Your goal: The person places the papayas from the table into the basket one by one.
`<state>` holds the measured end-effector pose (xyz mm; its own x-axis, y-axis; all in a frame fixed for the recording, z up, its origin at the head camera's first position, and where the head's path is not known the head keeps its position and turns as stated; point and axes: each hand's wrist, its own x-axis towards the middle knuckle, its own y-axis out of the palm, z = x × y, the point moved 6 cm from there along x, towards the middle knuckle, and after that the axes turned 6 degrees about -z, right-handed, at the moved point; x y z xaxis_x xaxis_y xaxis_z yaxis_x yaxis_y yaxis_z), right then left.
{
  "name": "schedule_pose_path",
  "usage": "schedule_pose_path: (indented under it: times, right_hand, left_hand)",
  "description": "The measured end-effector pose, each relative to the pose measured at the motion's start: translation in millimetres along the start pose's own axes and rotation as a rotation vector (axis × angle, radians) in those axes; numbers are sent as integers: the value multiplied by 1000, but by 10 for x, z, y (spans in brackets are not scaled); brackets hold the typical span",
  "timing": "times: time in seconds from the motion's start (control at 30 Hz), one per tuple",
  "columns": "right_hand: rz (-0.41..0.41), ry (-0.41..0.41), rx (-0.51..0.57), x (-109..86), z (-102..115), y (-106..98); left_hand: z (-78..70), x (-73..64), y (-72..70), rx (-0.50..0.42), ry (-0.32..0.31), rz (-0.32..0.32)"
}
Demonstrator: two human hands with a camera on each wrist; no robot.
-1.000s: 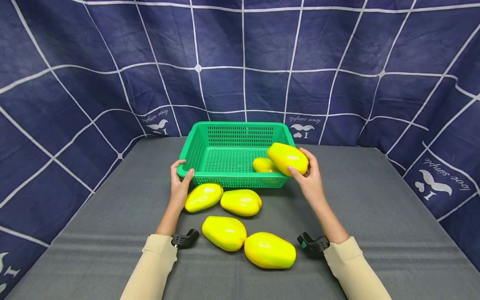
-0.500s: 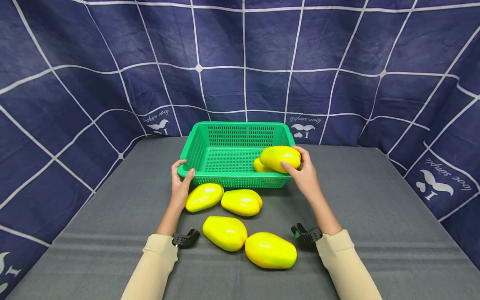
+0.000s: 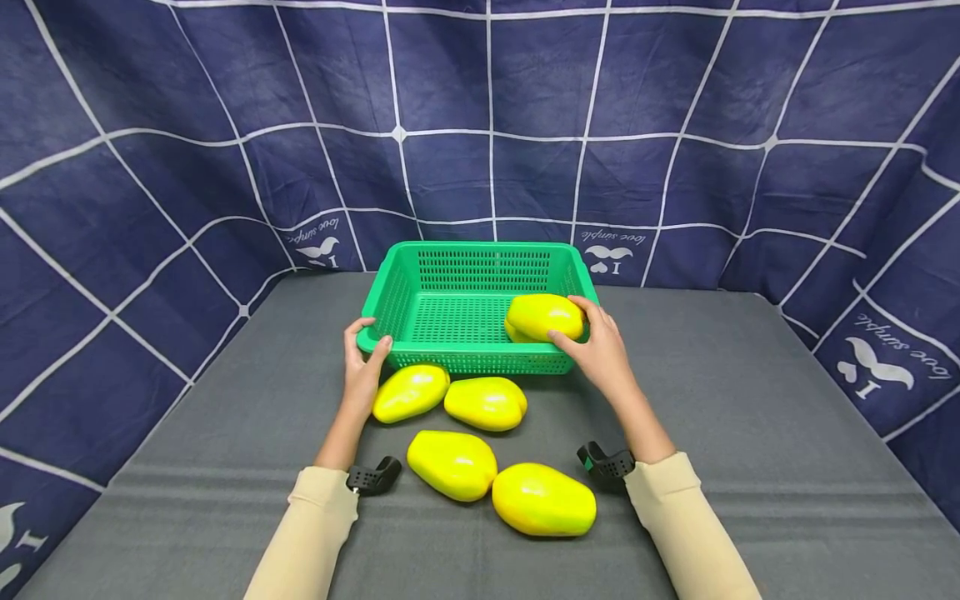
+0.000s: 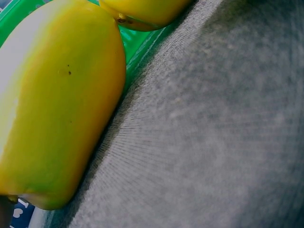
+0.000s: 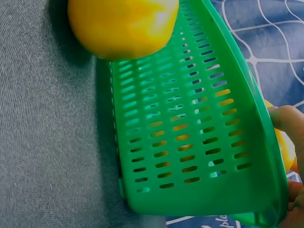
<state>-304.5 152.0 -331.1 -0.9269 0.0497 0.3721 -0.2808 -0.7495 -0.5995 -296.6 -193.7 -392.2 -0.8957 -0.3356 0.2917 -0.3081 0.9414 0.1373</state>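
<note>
A green plastic basket (image 3: 480, 358) with slotted walls stands toward the back of the table. My left hand (image 3: 362, 367) grips its front left corner, thumb at the front rim and fingers along the left side. In my right hand (image 3: 600, 346) is a yellow papaya (image 3: 546, 315), held low inside the basket's right end. Beneath it another papaya (image 3: 516, 335) is mostly hidden. The right wrist view shows my right thumb (image 5: 287, 121) just past the basket rim, with yellow fruit behind the slots.
Two papayas lie against the front of the basket, one left (image 3: 411, 393) beside my left wrist and one right (image 3: 486, 404). Nearer, another papaya (image 3: 452, 465) touches a larger one (image 3: 543, 500). Grey cloth (image 3: 750, 433) covers the table; a blue checked curtain (image 3: 525, 100) hangs behind.
My right hand has carried its papaya left and down, from over the basket's right rim to inside, above the other fruit. My left hand keeps its hold on the corner.
</note>
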Motion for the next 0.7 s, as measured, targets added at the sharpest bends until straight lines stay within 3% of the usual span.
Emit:
schedule_pose_path:
  times: [0.33,0.7]
  right_hand:
    - [6,-69,-22,-36,36,15]
    - [-42,-72,246,-26,3,-33]
  left_hand:
    - [-30,-19,12,9,29,-15]
    - [-53,-41,20,-9,4,-6]
